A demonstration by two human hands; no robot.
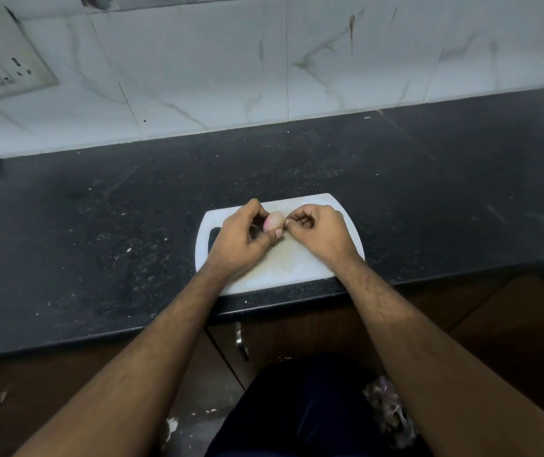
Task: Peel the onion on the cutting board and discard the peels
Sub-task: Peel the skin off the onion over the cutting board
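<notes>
A speckled black countertop (99, 225) meets a white marble-tiled wall (231, 61) above brown cabinets (297, 334).

Dim, soft and blurry, wide-angle bending at edges

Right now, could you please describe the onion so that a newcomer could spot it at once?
On the black counter lies a white cutting board. Above it, the left hand grips the onion, the small pale pink bulb between both hands, the only rounded thing there.
</notes>
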